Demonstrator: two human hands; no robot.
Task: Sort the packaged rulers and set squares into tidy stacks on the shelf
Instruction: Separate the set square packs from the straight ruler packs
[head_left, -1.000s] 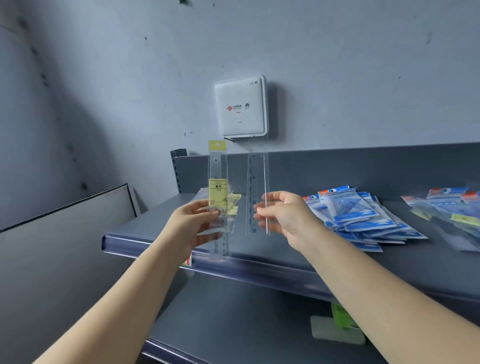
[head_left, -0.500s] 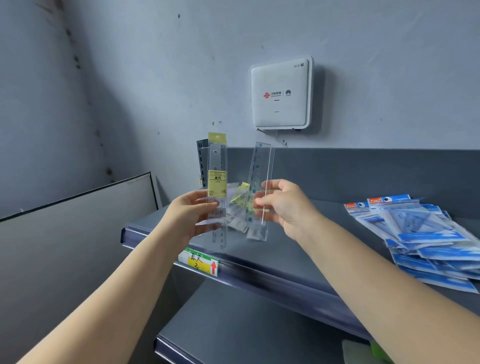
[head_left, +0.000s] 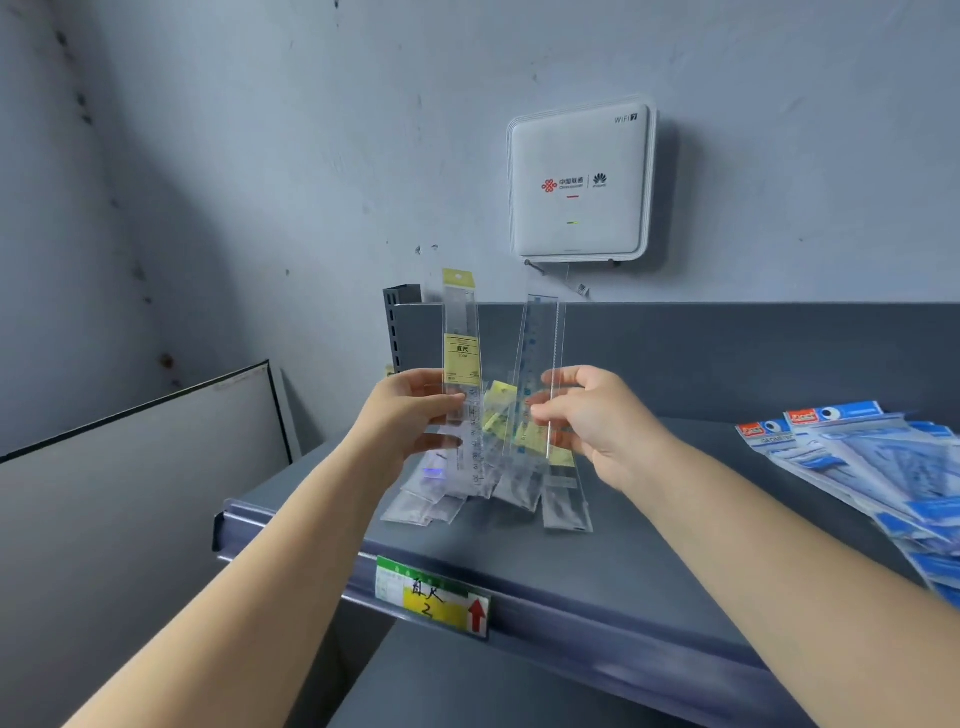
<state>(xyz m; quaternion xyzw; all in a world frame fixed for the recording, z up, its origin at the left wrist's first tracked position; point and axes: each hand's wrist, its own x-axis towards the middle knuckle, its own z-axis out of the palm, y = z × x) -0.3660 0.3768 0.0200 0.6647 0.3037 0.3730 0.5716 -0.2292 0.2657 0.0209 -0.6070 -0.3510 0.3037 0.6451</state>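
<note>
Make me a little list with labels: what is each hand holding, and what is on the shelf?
left hand: holds a packaged ruler with yellow header, upright
right hand: holds a clear packaged ruler with blue marks, tilted a bit
shelf: grey metal
behind the hands: loose pile of packaged rulers
right side: blue set square packs, fanned out
shelf edge: price label with red arrow
wall: white WiFi box

A dark grey metal shelf (head_left: 649, 525) with a raised back panel is fixed against the wall. A loose pile of packaged clear rulers (head_left: 498, 483) with yellow labels is spread on its left part. At the right end, blue set square packs (head_left: 878, 467) are fanned out. A green and yellow price tag (head_left: 432, 597) is clipped to its front edge.
</note>
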